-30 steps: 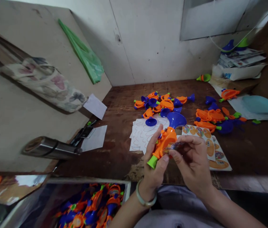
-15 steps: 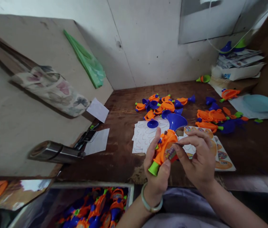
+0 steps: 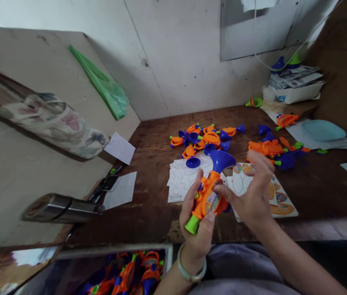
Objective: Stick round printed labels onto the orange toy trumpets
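Head view: left hand [image 3: 198, 229] pinches the orange, trumpet-shaped plastic toy [image 3: 205, 196] by its body, between both hands; right hand [image 3: 255, 200] spreads, thumb on its sticker. Likely light, stiff, smooth; best gripped mid-body, off the blue bell.

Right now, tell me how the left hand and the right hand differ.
The left hand grips the toy horn, while the right hand is open, its fingers lifted and its thumb at the horn's label. The left hand has a pale bangle at its wrist; the right hand has none. Both are ungloved.
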The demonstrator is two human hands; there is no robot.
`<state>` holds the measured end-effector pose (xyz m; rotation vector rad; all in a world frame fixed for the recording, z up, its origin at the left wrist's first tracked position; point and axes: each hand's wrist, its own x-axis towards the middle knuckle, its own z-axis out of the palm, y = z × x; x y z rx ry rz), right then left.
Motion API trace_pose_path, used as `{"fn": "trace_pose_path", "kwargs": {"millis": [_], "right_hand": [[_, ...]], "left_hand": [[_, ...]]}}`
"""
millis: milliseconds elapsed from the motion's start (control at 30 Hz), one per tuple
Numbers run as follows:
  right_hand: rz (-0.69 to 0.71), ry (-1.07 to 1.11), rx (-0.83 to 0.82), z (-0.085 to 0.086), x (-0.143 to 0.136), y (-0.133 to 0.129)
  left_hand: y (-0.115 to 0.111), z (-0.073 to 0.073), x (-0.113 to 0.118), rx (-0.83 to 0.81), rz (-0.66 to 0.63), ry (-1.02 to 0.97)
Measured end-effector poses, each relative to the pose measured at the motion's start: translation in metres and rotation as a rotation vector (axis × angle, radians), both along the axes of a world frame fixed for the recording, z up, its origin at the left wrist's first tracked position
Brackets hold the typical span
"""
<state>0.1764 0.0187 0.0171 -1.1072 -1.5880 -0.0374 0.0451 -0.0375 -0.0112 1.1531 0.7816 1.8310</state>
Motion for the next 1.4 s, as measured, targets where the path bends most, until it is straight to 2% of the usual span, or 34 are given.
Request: {"fn": "trace_pose_path", "kwargs": {"millis": [67, 133, 200, 267, 333, 400, 433, 500, 600, 700, 767, 833, 900, 933, 1000, 1100, 1233, 1300, 1400], "right_hand": [[-0.096, -0.028, 0.023, -0.009, 0.017, 0.012], [-0.139, -0.138, -0.02, -0.019, 0.043, 0.023], [-0.213, -0.278, -0.21, -0.029, 0.074, 0.028], [-0.314, -0.427, -0.527, -0.035, 0.101, 0.03], [-0.369, -0.535, -0.77, -0.04, 0.117, 0.03], [-0.367, -0.583, -0.867, -0.046, 0.122, 0.03], [-0.354, -0.588, -0.881, -0.049, 0.121, 0.031], [-0.336, -0.579, -0.894, -0.056, 0.117, 0.032], [-0.336, -0.524, -0.886, -0.067, 0.114, 0.032], [-0.325, -0.425, -0.835, -0.073, 0.115, 0.031], [-0.289, -0.34, -0.781, -0.074, 0.117, 0.031], [-0.251, -0.23, -0.713, -0.073, 0.118, 0.033], [-0.211, -0.094, -0.645, -0.069, 0.118, 0.036], [-0.183, -0.02, -0.617, -0.066, 0.116, 0.036], [-0.108, 0.119, -0.574, -0.059, 0.109, 0.033], [0.048, 0.3, -0.554, -0.047, 0.088, 0.019], [0.303, 0.591, -0.671, -0.033, 0.056, -0.007], [0.335, 0.526, -0.681, -0.03, 0.046, -0.015], [0.258, 0.172, -0.59, -0.026, 0.048, -0.016]], "left_hand": [[0.0, -0.004, -0.011, 0.0, 0.024, 0.051], [0.001, -0.01, -0.036, -0.02, 0.174, 0.213], [0.002, -0.019, -0.073, -0.057, 0.408, 0.502], [0.003, -0.034, -0.115, -0.15, 0.509, 0.843], [0.002, -0.052, -0.151, -0.299, 0.488, 1.119], [0.002, -0.068, -0.17, -0.429, 0.37, 1.353], [0.002, -0.074, -0.172, -0.453, 0.324, 1.428], [0.004, -0.079, -0.159, -0.39, 0.306, 1.468], [0.008, -0.074, -0.112, -0.129, 0.292, 1.292], [0.009, -0.059, -0.056, 0.044, 0.064, 1.052], [0.009, -0.047, -0.025, 0.067, -0.103, 0.894], [0.01, -0.036, -0.003, -0.009, -0.303, 0.757], [0.011, -0.028, 0.011, -0.177, -0.512, 0.647], [0.012, -0.025, 0.016, -0.283, -0.589, 0.587], [0.016, -0.023, 0.024, -0.469, -0.658, 0.43], [0.021, -0.022, 0.028, -0.576, -0.558, 0.144], [0.023, -0.018, 0.025, -0.466, -0.432, -0.08], [0.023, -0.017, 0.023, -0.42, -0.383, -0.105], [0.024, -0.015, 0.024, -0.48, -0.156, -0.183]]}}
